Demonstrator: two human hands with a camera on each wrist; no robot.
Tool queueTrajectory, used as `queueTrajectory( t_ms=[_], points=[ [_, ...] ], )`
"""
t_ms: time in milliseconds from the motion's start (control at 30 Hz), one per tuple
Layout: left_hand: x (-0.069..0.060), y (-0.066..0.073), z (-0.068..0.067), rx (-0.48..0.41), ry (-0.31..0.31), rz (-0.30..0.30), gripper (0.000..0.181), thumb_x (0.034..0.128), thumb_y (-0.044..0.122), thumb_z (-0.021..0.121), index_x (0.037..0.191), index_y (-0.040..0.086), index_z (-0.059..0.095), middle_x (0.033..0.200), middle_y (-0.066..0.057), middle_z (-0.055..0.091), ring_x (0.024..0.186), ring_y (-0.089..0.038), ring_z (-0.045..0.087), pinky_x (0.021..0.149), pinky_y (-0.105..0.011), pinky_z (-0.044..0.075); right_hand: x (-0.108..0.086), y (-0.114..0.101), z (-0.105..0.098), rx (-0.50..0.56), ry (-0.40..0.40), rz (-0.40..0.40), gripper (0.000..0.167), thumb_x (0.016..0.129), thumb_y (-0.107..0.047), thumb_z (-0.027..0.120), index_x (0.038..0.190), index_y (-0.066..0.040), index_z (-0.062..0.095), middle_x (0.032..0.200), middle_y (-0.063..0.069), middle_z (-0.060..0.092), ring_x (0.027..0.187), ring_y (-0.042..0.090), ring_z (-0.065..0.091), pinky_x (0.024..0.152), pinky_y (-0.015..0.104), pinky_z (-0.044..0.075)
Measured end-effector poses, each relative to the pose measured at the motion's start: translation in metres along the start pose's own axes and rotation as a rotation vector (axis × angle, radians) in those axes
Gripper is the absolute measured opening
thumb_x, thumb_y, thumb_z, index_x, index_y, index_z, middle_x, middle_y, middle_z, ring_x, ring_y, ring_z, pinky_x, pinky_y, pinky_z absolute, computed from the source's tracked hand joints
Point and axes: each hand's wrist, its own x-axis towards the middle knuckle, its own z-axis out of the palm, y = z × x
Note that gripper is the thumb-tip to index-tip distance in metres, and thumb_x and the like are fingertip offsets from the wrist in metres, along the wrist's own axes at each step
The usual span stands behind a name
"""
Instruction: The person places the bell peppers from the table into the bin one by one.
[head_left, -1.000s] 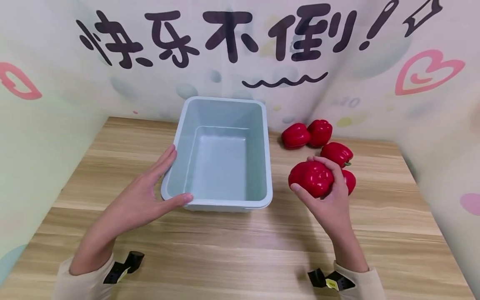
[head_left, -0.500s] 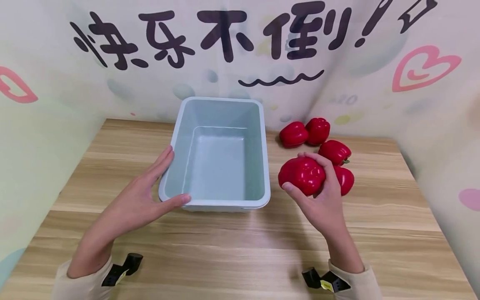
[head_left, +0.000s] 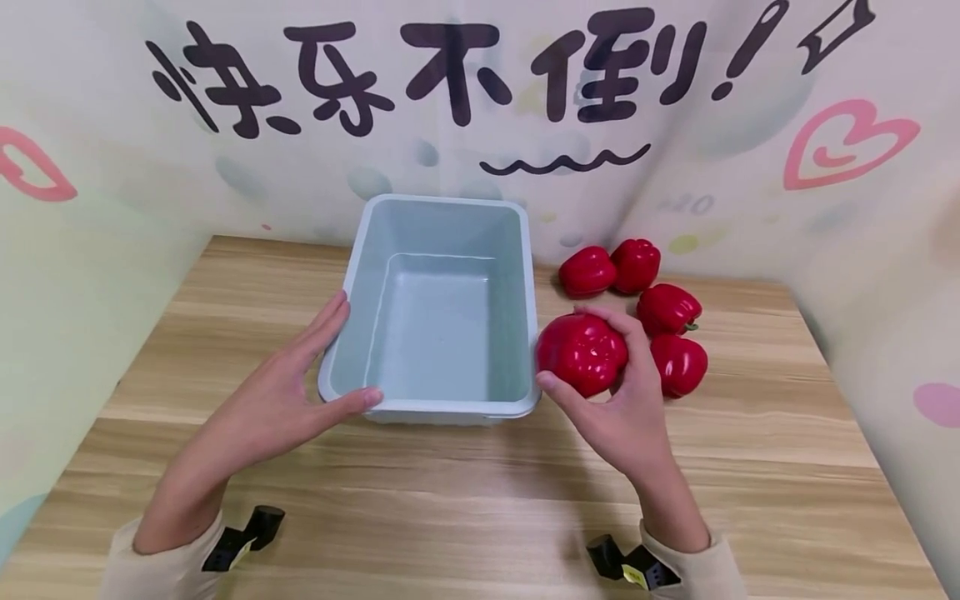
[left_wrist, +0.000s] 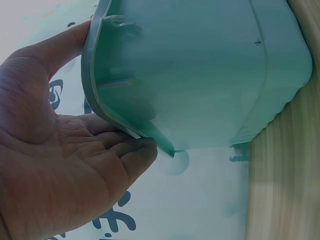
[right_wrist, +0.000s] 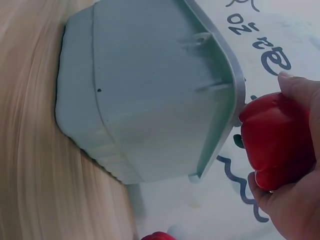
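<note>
The left hand was spread, fingers against the left rim of the pale blue plastic basin, thumb on its near rim. The basin stood by the back edge of the wooden tabletop. Just beside its right rim, near the front corner, the right hand gripped a red bell pepper between fingers and thumb. Four other red bell peppers lay in a bent row from the back edge forward.
</note>
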Motion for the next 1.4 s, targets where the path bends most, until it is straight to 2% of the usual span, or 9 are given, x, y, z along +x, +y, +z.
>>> queueTrajectory(
  t_ms=[233, 400, 500, 667, 767, 833, 967, 1167, 1400],
  points=[
    [0.000, 0.001, 0.001, 0.000, -0.005, -0.001, 0.109, 0.0921, 0.052, 0.079, 0.171, 0.020, 0.011, 0.180, 0.006, 0.004, 0.165, -0.039, 0.019, 0.123, -0.073, 0.030, -0.001, -0.001, 0.006, -0.053, -0.002, -0.091, 0.094, 0.067, -0.002, 0.095, 0.150, -0.008, 0.050, 0.147, 0.005, 0.059, 0.134, 0.019, 0.058, 0.099, 0.017, 0.057],
    [0.001, 0.001, 0.001, -0.003, -0.006, 0.001, 0.109, 0.0922, 0.052, 0.079, 0.171, 0.020, 0.010, 0.180, 0.008, 0.003, 0.166, -0.038, 0.019, 0.123, -0.072, 0.030, 0.000, 0.001, 0.009, -0.100, 0.001, -0.209, 0.098, 0.063, -0.001, 0.098, 0.149, -0.004, 0.051, 0.150, 0.009, 0.058, 0.138, 0.020, 0.057, 0.105, 0.018, 0.055],
    [0.001, 0.001, 0.000, -0.005, -0.009, -0.007, 0.110, 0.0922, 0.053, 0.079, 0.171, 0.021, 0.010, 0.180, 0.009, 0.003, 0.166, -0.038, 0.018, 0.123, -0.073, 0.029, 0.001, 0.001, 0.010, -0.136, 0.000, -0.293, 0.096, 0.062, -0.002, 0.099, 0.146, 0.000, 0.052, 0.151, 0.014, 0.058, 0.139, 0.023, 0.056, 0.108, 0.018, 0.053],
    [0.001, 0.001, 0.001, -0.003, -0.009, -0.008, 0.110, 0.0920, 0.053, 0.079, 0.171, 0.021, 0.010, 0.180, 0.008, 0.003, 0.166, -0.039, 0.018, 0.122, -0.074, 0.030, 0.001, 0.001, 0.012, -0.153, -0.009, -0.363, 0.089, 0.064, -0.006, 0.100, 0.141, 0.002, 0.057, 0.148, 0.017, 0.058, 0.138, 0.022, 0.056, 0.107, 0.017, 0.053],
    [0.001, 0.001, 0.001, 0.001, -0.006, -0.002, 0.109, 0.0922, 0.052, 0.079, 0.171, 0.020, 0.011, 0.180, 0.007, 0.003, 0.165, -0.039, 0.018, 0.122, -0.074, 0.030, 0.000, 0.001, 0.013, -0.168, -0.007, -0.402, 0.084, 0.069, -0.015, 0.099, 0.140, 0.000, 0.058, 0.147, 0.018, 0.058, 0.136, 0.025, 0.056, 0.107, 0.016, 0.052],
    [0.000, 0.001, 0.001, 0.002, -0.006, -0.003, 0.109, 0.0923, 0.053, 0.079, 0.171, 0.020, 0.011, 0.180, 0.008, 0.003, 0.166, -0.039, 0.018, 0.122, -0.073, 0.030, 0.000, 0.001, 0.014, -0.181, -0.002, -0.429, 0.079, 0.078, -0.030, 0.096, 0.140, 0.000, 0.059, 0.147, 0.019, 0.058, 0.136, 0.027, 0.056, 0.107, 0.014, 0.052],
    [0.001, 0.001, 0.000, 0.006, -0.008, -0.005, 0.110, 0.0922, 0.054, 0.078, 0.171, 0.020, 0.010, 0.180, 0.007, 0.003, 0.166, -0.038, 0.017, 0.122, -0.074, 0.030, -0.002, 0.001, 0.014, -0.186, -0.004, -0.446, 0.077, 0.091, -0.056, 0.078, 0.140, 0.000, 0.059, 0.148, 0.021, 0.058, 0.136, 0.029, 0.055, 0.106, 0.013, 0.052],
    [0.000, 0.002, 0.000, 0.014, -0.009, -0.009, 0.110, 0.0923, 0.054, 0.078, 0.171, 0.020, 0.010, 0.180, 0.008, 0.002, 0.166, -0.039, 0.018, 0.122, -0.074, 0.030, -0.006, -0.002, 0.015, -0.215, -0.023, -0.428, 0.066, 0.096, -0.051, 0.072, 0.140, -0.003, 0.060, 0.151, 0.018, 0.055, 0.139, 0.026, 0.053, 0.103, 0.015, 0.052],
    [0.001, 0.003, 0.000, 0.019, -0.014, -0.015, 0.110, 0.0923, 0.055, 0.078, 0.171, 0.021, 0.009, 0.180, 0.008, 0.002, 0.166, -0.038, 0.017, 0.123, -0.073, 0.029, -0.006, -0.004, 0.019, -0.256, 0.005, -0.478, 0.065, 0.099, -0.055, 0.065, 0.137, -0.002, 0.062, 0.148, 0.022, 0.057, 0.136, 0.032, 0.054, 0.106, 0.013, 0.049]
  ],
)
